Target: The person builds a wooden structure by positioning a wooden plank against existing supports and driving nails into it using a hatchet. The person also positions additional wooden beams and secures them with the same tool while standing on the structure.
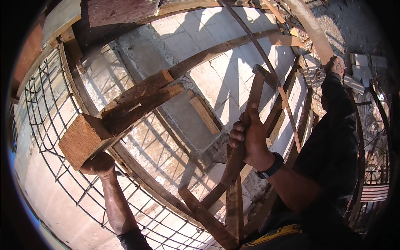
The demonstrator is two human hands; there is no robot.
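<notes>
My right hand (253, 137) is wrapped around the wooden handle of a hammer (254, 93), its dark metal head pointing up and away from me. A thick wooden beam (81, 141) shows its rough sawn end at the left. My left hand (99, 164) grips this beam from below, and the beam hides most of its fingers. Against the beam lies a darker timber piece (156, 102), and a nail (134, 107) sticks up out of the wood there. The hammer head is well apart from the nail.
A grid of steel rebar (52, 121) runs down the left side. Timber members (221, 52) cross over a pale slab (212, 79) below. A short wood offcut (205, 112) lies between them. My foot (336, 66) rests near a thick pole (310, 31) at the upper right.
</notes>
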